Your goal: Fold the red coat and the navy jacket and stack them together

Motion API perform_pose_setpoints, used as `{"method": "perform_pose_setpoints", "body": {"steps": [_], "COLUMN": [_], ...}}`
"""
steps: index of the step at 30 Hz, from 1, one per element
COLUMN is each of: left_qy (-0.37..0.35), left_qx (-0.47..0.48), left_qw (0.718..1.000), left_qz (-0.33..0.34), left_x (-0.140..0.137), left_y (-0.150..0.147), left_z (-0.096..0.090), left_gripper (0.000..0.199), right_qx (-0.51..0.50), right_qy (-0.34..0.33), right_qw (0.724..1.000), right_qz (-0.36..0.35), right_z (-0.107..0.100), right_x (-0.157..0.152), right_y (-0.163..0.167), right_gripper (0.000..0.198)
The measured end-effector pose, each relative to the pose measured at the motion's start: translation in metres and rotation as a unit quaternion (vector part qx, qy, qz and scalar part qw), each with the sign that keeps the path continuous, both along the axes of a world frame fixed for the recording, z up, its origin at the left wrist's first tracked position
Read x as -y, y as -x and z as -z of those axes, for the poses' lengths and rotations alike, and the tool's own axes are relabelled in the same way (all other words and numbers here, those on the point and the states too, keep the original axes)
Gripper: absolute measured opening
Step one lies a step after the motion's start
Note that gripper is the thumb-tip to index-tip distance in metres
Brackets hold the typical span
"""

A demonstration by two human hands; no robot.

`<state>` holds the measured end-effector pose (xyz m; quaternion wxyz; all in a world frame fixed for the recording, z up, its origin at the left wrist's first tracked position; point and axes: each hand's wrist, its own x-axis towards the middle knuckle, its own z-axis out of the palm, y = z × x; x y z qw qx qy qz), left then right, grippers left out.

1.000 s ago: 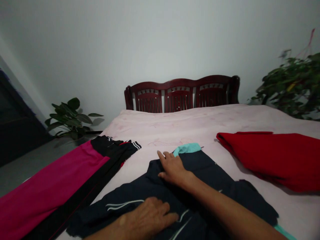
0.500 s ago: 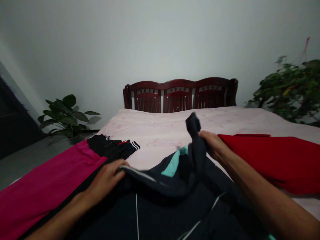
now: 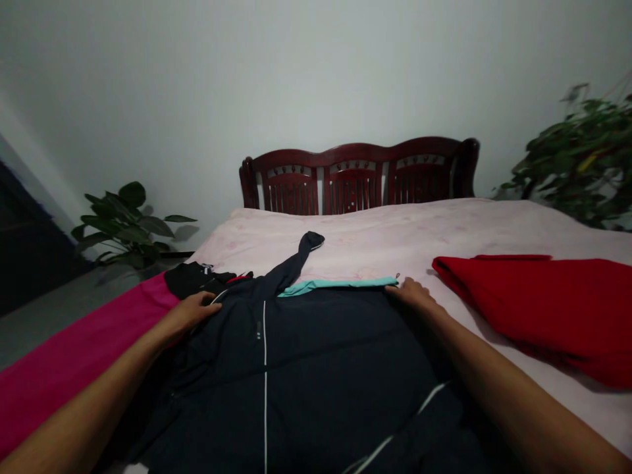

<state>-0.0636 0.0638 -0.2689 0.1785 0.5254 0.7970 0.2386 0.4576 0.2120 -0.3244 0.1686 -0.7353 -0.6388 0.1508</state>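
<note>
A dark navy jacket (image 3: 326,355) with thin white piping lies spread out in front of me. A turquoise strip (image 3: 340,284) shows along its far edge, and one sleeve (image 3: 289,268) stretches away over the bed at a slant. With fingers closed, my left hand (image 3: 195,311) grips the jacket's left side beside the white piping. My right hand (image 3: 415,293) pinches the far right corner, at the end of the turquoise strip. Both forearms reach over the sides of the jacket.
On the left lies a pink and black garment (image 3: 93,336), partly under my left arm. A folded red garment (image 3: 538,303) is on the right. Pale pink bedding (image 3: 395,234) covers the bed, with a dark wooden headboard (image 3: 355,181) behind. Plants (image 3: 126,224) stand on both sides.
The bunched far part of the jacket has been laid flat. The sleeve my right hand held up now lies on the bed, further left. My left hand has moved left.
</note>
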Motion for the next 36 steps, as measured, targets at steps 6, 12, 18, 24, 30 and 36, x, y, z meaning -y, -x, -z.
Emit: {"method": "perform_pose_setpoints", "body": {"steps": [6, 12, 18, 24, 30, 36], "left_qy": [0.005, -0.083, -0.119, -0.054, 0.011, 0.018], "left_qx": [-0.183, -0.359, -0.357, -0.284, -0.207, -0.057], "left_qw": [0.983, 0.929, 0.901, 0.914, 0.940, 0.938], "left_qz": [0.011, 0.039, 0.219, 0.286, 0.270, 0.342], "left_x": [-0.003, -0.039, -0.023, 0.033, 0.055, 0.123], "left_y": [-0.021, -0.087, -0.146, -0.121, -0.104, -0.170], "left_z": [-0.005, -0.007, 0.045, 0.094, 0.074, 0.041], "left_gripper": [0.037, 0.044, 0.045, 0.055, 0.059, 0.052], "right_qx": [-0.011, 0.056, 0.157, 0.170, 0.096, 0.060], "right_qy": [-0.003, -0.032, -0.079, -0.054, 0.016, 0.073], "right_qw": [1.000, 0.991, 0.982, 0.948, 0.972, 0.948], "right_qz": [0.000, 0.115, -0.072, -0.265, -0.215, -0.303], "right_z": [-0.009, -0.045, -0.021, 0.033, 0.004, -0.030], "right_x": [-0.006, -0.019, 0.030, 0.095, 0.118, 0.167], "right_y": [-0.009, -0.061, -0.043, -0.035, -0.075, -0.082], "right_gripper": [0.040, 0.054, 0.062, 0.062, 0.061, 0.035]}}
